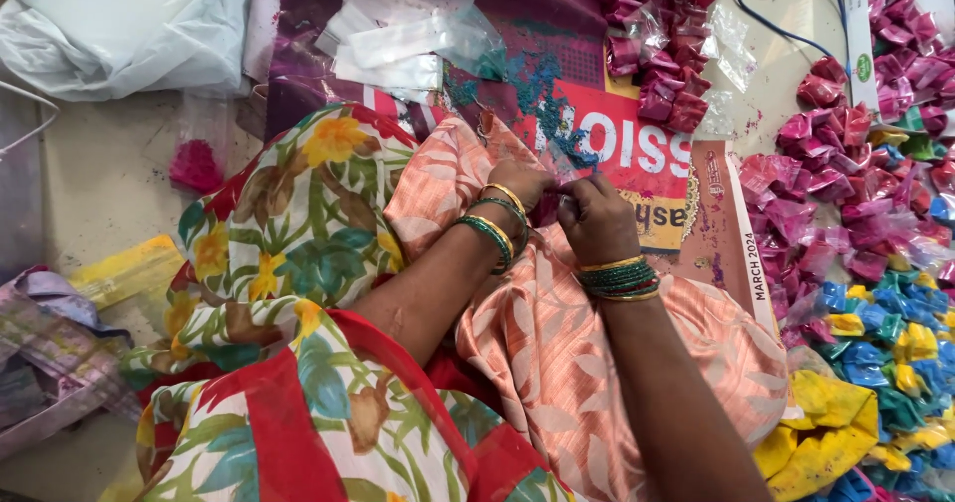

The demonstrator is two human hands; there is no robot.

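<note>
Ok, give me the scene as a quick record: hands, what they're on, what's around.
left hand: meets the right over the lap, pinching a small clear packet
right hand: fingers on the same packet
ahead: blue powder spilled on a printed sheet
right side: pile of pink packets, blue and yellow ones nearer
far left: white bag

Glossy clear plastic packets (846, 213), matt peach cloth (557, 343)

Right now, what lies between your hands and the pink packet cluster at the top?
In the head view, spilled blue-green powder on a printed sheet lies between the hands and pink packets.
</note>
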